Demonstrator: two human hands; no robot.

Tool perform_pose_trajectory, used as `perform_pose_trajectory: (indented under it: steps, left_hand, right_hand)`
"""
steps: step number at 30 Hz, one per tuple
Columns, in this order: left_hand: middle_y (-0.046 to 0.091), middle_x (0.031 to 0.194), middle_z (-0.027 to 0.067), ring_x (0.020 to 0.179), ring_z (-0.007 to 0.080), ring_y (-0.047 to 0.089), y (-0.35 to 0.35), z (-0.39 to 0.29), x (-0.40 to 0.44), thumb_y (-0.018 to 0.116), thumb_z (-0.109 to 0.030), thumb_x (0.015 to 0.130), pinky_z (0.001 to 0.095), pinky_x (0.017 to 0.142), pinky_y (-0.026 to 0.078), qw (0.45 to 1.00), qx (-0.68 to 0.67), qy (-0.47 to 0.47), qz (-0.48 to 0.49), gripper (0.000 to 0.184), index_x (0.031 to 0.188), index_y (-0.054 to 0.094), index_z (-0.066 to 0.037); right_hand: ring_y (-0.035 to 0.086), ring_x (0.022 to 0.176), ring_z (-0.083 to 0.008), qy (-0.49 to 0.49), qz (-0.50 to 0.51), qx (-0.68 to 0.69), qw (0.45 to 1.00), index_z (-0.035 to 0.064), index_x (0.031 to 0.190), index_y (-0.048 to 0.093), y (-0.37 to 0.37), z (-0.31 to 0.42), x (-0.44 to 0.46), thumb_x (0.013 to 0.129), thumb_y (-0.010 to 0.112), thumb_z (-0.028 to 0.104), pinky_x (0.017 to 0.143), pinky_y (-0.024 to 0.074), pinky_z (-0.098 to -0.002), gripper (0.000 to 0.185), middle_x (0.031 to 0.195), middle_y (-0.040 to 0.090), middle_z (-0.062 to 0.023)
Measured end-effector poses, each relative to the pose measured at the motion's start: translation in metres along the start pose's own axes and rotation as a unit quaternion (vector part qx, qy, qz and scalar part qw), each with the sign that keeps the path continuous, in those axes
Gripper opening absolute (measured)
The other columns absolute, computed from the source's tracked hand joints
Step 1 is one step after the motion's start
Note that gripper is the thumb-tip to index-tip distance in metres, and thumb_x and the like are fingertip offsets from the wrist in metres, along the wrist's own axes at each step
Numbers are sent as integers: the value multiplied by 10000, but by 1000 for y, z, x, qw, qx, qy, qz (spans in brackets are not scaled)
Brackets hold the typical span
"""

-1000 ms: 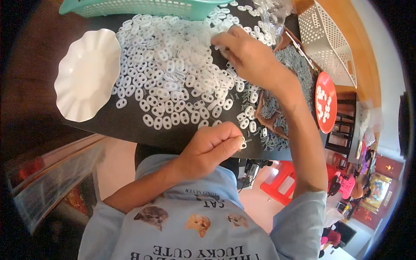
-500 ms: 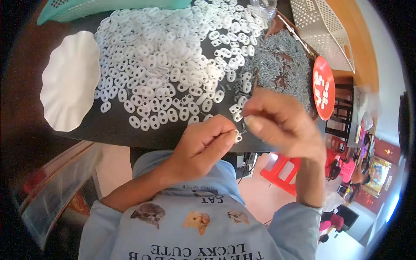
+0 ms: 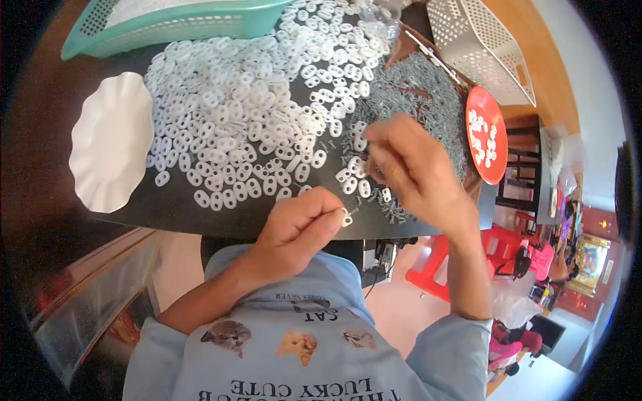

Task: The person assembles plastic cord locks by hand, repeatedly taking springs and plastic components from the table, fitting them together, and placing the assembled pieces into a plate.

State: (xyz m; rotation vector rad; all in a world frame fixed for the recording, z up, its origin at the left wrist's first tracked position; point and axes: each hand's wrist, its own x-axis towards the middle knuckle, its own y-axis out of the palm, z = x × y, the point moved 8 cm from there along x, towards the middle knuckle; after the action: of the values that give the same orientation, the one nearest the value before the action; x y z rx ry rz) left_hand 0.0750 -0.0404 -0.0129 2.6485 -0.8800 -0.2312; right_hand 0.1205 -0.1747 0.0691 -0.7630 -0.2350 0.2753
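Note:
My left hand (image 3: 301, 230) is closed in a pinch on a white oval two-hole plastic piece (image 3: 346, 217). A thin screw (image 3: 354, 211) sticks out at that piece, over the dark table's front edge. My right hand (image 3: 421, 174) hovers beside the heap of small grey screws (image 3: 424, 87), its fingers curled together and the tips blurred. Whatever is in them, if anything, cannot be made out. Just left of those fingers lie a few loose white pieces (image 3: 350, 185). A large spread of similar white pieces (image 3: 227, 113) covers the table's middle.
At the left stands a white scalloped dish (image 3: 110, 144). A green perforated basket (image 3: 194, 30) is at the back. To the right are a red plate (image 3: 495, 170) bearing white pieces and a white perforated basket (image 3: 485, 47). Red stools (image 3: 431, 271) stand on the floor beyond.
My right hand has moved away from my left, up toward the screw heap. My left hand still holds the white piece, now with the screw plainly visible. The view has shifted slightly.

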Motion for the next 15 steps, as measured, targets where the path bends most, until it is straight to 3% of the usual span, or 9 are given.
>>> perform_pose_trajectory:
  steps: [2,3,6,11,15]
  left_hand:
    - [434,644,-45,571,16,352,-2,-1,0,512,-83,955,227,489,296,1000,19,22,-5,99,893,546,-13]
    - [441,644,-43,569,16,357,-2,-4,1,513,-84,956,227,487,300,998,40,38,0,99,896,545,-13]
    - [452,642,-38,568,20,370,0,-10,1,513,-88,956,227,488,315,996,58,60,4,100,898,543,-12]
    - [474,642,-20,569,35,403,-1,-13,1,517,-88,953,233,502,352,996,60,67,12,102,896,545,-9]
    - [492,652,16,554,92,451,-1,-15,2,529,-89,932,266,524,379,997,62,44,18,96,874,567,-23]
  right_hand:
    - [585,779,-362,-32,3,-128,991,48,989,572,-3,4,21,846,591,44,668,479,-451,144,876,543,-137]
    - [579,782,-319,-80,-7,-162,984,42,1044,577,-2,8,32,864,569,29,662,472,-388,180,879,523,-137]
    - [576,807,-346,-99,3,-238,966,64,1030,577,12,-5,63,866,578,54,668,468,-421,165,895,537,-128]
    - [596,821,-339,-94,16,-305,948,58,1009,583,21,-30,94,856,591,70,687,472,-430,154,907,559,-119]
    - [588,763,-325,-93,19,-277,956,28,947,597,14,-20,92,853,604,77,650,460,-410,106,862,563,-119]
